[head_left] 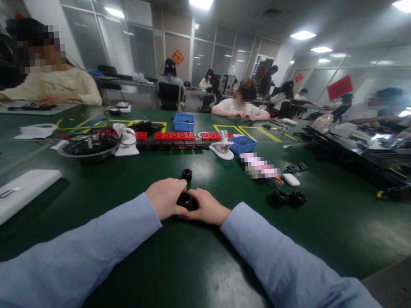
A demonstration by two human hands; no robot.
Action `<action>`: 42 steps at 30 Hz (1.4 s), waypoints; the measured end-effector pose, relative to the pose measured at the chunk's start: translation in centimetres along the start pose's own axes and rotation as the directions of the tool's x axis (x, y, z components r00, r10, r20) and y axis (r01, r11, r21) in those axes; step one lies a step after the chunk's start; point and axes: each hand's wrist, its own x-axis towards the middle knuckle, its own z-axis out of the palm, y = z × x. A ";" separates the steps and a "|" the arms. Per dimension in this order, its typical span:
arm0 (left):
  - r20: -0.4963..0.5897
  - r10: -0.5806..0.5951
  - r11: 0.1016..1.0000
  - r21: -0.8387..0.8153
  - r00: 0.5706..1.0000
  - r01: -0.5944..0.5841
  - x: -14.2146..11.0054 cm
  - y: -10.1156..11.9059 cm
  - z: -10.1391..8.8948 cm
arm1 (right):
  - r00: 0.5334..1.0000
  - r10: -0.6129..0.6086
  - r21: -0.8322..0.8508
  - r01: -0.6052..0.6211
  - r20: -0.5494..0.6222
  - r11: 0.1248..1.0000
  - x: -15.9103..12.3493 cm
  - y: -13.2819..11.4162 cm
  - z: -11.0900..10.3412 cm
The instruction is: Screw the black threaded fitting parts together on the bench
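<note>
Both hands meet on the green table around a black, round, glossy part (185, 200) with a ring-like top; its exact kind does not show. My left hand (166, 198) grips it from the left, its fingers curled over the far side. From the right, my right hand (208, 208) presses thumb and fingers against the same part. Just beyond my fingers stands a smaller black cylindrical piece (187, 175). Two more black ringed parts, one on the left (278, 197) and one on the right (297, 199), lie to the right of my hands.
A white device (20, 197) lies at the left. Farther back are a dark round tray (89, 149), red-and-black blocks (174, 136), a blue bin (184, 122), another blue bin (243, 144) and a white clip stand (222, 149). A white case (291, 180) lies right. Several people sit around.
</note>
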 end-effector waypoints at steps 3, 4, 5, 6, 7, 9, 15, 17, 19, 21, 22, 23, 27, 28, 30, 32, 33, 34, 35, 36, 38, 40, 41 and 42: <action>0.008 -0.056 0.995 0.085 0.998 0.055 -0.1 1.1 -0.4 | 1.000 0.001 -0.007 -0.001 -0.029 1.000 -0.1 0.1 0.4; 0.007 -0.071 0.991 0.110 0.997 0.070 -0.2 1.4 -0.5 | 0.999 -0.002 -0.026 0.001 -0.048 1.000 -0.2 0.1 0.5; 0.004 -0.082 0.988 0.130 0.997 0.081 -0.2 1.7 -0.7 | 0.998 -0.010 -0.049 0.006 -0.070 0.999 -0.2 0.1 0.6; 0.000 -0.089 0.986 0.145 0.996 0.088 -0.3 2.0 -0.8 | 0.996 -0.020 -0.072 0.014 -0.088 0.997 -0.3 0.1 0.7; -0.003 -0.093 0.984 0.153 0.996 0.092 -0.4 2.3 -0.9 | 0.995 -0.032 -0.089 0.023 -0.099 0.996 -0.4 0.1 0.7; -0.009 -0.100 0.982 0.160 0.995 0.100 -0.5 2.7 -1.0 | 0.994 -0.043 -0.092 0.033 -0.104 0.995 -0.5 0.0 0.8; -0.019 -0.092 0.981 0.168 0.996 0.094 -0.6 2.9 -0.9 | 0.996 0.001 -0.017 -0.003 -0.091 1.000 -0.7 -0.3 0.6; -0.019 -0.075 0.982 0.175 0.997 0.077 -0.7 2.8 -1.0 | 0.997 0.010 -0.017 -0.012 -0.081 1.000 -0.7 -0.3 0.5; -0.007 -0.064 0.983 0.172 0.998 0.064 -0.9 2.6 -1.2 | 0.998 0.019 -0.028 -0.021 -0.068 0.999 -0.7 -0.4 0.4; 0.013 -0.060 0.985 0.162 0.998 0.057 -1.0 2.3 -1.6 | 0.998 0.027 -0.043 -0.029 -0.055 0.999 -0.7 -0.5 0.3; 0.015 -0.051 0.986 0.159 0.999 0.048 -1.0 2.0 -1.8 | 0.998 0.028 -0.049 -0.030 -0.050 0.998 -0.7 -0.5 0.2; 0.005 -0.038 0.987 0.154 0.999 0.036 -1.0 1.6 -1.9 | 0.999 0.026 -0.054 -0.028 -0.048 0.998 -0.7 -0.6 0.2; -0.052 0.121 0.990 0.077 0.991 -0.117 -0.2 -0.4 -2.3 | 0.999 0.003 -0.084 -0.007 -0.047 0.996 -0.7 -0.4 0.2; -0.036 0.184 0.982 0.033 0.982 -0.183 0.2 -0.9 -2.2 | 0.999 0.002 -0.087 -0.006 -0.050 0.996 -0.7 -0.4 0.2; 0.027 0.318 0.947 -0.060 0.948 -0.316 0.9 -1.7 -2.0 | 0.998 -0.004 -0.068 0.000 -0.055 0.998 -0.7 -0.3 0.1; 0.069 0.414 0.906 -0.128 0.908 -0.403 1.5 -2.3 -1.7 | 0.999 -0.007 -0.031 0.006 -0.053 1.000 -0.7 -0.3 0.0; 0.071 0.444 0.890 -0.146 0.893 -0.431 1.8 -2.4 -1.6 | 0.999 -0.009 -0.016 0.008 -0.051 1.000 -0.7 -0.3 -0.1; 0.062 0.464 0.879 -0.155 0.884 -0.451 2.0 -2.5 -1.5 | 0.999 -0.009 -0.008 0.009 -0.050 1.000 -0.7 -0.4 -0.1; 0.048 0.476 0.871 -0.159 0.878 -0.464 2.2 -2.7 -1.4 | 0.999 -0.008 -0.007 0.008 -0.051 1.000 -0.7 -0.4 -0.2; 0.037 0.483 0.867 -0.163 0.875 -0.472 2.3 -2.8 -1.4 | 0.998 -0.009 -0.011 0.009 -0.055 1.000 -0.7 -0.5 -0.2; 0.038 0.492 0.861 -0.174 0.870 -0.479 2.4 -3.0 -1.4 | 0.998 -0.010 -0.028 0.008 -0.058 1.000 -0.7 -0.6 -0.3; 0.056 0.497 0.856 -0.190 0.866 -0.480 2.5 -3.3 -1.5 | 0.999 0.006 -0.049 -0.008 -0.048 0.999 -0.7 -0.7 -0.3; 0.066 0.499 0.856 -0.198 0.864 -0.478 2.6 -3.4 -1.6 | 0.999 0.014 -0.056 -0.016 -0.041 0.998 -0.7 -0.7 -0.4; 0.076 0.498 0.856 -0.204 0.864 -0.476 2.6 -3.6 -1.7 | 0.999 0.019 -0.060 -0.021 -0.034 0.998 -0.7 -0.8 -0.4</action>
